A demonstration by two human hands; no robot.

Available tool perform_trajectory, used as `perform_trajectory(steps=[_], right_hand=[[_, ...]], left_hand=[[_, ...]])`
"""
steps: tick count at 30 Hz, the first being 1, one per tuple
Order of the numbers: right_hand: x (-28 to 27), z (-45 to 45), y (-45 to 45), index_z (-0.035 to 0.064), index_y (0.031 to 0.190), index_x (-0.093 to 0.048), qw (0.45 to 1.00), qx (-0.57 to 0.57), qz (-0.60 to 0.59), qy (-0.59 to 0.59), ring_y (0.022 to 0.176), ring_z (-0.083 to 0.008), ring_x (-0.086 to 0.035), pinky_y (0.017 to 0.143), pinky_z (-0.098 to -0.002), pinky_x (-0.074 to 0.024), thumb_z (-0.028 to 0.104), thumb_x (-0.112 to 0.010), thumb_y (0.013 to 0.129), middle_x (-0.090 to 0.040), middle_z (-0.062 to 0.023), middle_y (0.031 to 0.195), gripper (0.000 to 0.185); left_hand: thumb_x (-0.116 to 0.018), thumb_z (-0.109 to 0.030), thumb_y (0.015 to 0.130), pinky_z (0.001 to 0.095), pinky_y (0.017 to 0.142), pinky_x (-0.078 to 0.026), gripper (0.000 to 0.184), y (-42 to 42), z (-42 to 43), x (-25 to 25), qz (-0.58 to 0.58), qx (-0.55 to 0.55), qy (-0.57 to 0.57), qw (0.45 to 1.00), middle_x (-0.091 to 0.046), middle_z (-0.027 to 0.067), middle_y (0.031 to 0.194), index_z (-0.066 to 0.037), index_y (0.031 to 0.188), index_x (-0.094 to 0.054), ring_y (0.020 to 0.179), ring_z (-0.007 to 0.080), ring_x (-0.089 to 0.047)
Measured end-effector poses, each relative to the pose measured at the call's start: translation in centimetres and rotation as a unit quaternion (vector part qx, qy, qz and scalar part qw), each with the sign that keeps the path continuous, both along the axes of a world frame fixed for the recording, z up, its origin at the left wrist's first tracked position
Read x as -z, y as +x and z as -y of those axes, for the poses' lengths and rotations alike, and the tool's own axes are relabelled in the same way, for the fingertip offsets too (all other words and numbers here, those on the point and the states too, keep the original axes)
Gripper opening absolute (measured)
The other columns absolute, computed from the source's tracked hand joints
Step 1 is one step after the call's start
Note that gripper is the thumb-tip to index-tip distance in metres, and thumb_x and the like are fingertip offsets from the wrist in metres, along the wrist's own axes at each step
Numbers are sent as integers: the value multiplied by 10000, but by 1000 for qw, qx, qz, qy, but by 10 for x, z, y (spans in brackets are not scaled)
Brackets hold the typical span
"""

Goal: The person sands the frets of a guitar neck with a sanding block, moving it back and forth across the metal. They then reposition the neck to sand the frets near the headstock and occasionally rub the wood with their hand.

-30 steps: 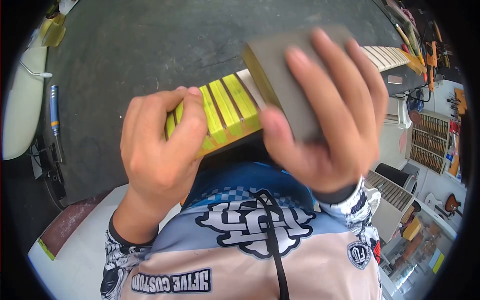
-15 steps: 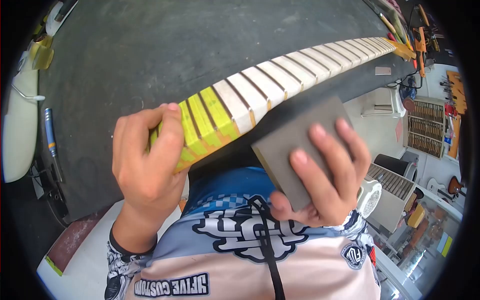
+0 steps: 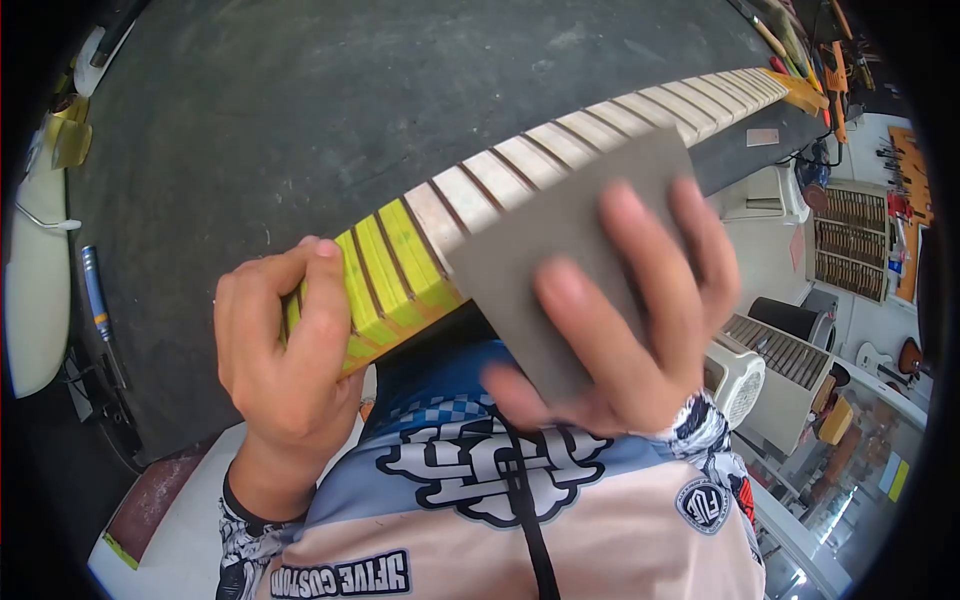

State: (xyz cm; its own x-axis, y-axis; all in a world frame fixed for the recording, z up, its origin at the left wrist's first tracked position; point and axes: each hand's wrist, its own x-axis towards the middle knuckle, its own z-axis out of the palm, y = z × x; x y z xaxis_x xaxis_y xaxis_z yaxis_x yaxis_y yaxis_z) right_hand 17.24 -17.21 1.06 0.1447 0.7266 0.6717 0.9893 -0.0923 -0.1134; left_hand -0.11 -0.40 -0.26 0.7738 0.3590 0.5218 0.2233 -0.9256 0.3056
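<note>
A guitar neck (image 3: pixel 487 185) runs diagonally from lower left to upper right, with white tape between its dark frets and yellow-green tape (image 3: pixel 392 262) at the near end. My left hand (image 3: pixel 285 335) wraps round that near end and grips it. Fingers spread over one face, my right hand (image 3: pixel 640 320) holds a flat grey sanding block (image 3: pixel 560 235). The block overlaps the near side edge of the neck and hides part of it; whether they touch, I cannot tell. The fingers of my right hand are slightly blurred.
Under the neck's far part lies a dark work surface (image 3: pixel 250 120). A blue-handled screwdriver (image 3: pixel 96 290) is at the left. Several tools (image 3: pixel 785 55) gather at the upper right, near a small flat plate (image 3: pixel 762 137). A white stool (image 3: pixel 765 190) and a file rack (image 3: pixel 850 240) stand beyond.
My right hand has moved the sanding block up and left, so it now covers part of the neck's edge. My left hand and the neck's near end have shifted slightly down and left.
</note>
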Motion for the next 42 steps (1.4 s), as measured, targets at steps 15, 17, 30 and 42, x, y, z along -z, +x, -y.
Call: perform_trajectory(steps=[15,17,30,42], right_hand=[[5,-35,16,80,1145,-750,998,-32,4,55,1071,-336,-698,967,-506,-552,516,-740,864,-745,-179,1106,519],[6,-47,22,72,1154,-755,997,-45,7,67,1039,-330,-699,966,-489,-550,460,-790,824,-745,-182,1117,511],[15,-42,16,144,1117,-739,993,-13,-32,109,1073,-378,-659,903,-484,-523,455,-772,702,-725,-132,1165,520],[33,31,-11,251,1269,-636,994,10,14,107,1257,-539,-555,1094,-600,-431,799,-407,936,-645,-210,1293,681]], left_hand=[[-838,-45,649,384,694,-504,523,0,2,0,-7,-11,11,1000,-665,199,969,74,1140,-702,803,320,-614],[-846,-43,641,381,694,-503,544,1,2,0,-2,-3,9,1000,-665,195,961,71,1153,-701,802,317,-614],[-878,-44,635,370,700,-496,608,0,4,1,1,-6,23,1000,-678,176,948,70,1203,-691,804,301,-614],[-870,62,615,350,793,-544,573,-2,2,-4,-24,-11,-7,1000,-679,199,1005,79,1157,-685,880,304,-671]])
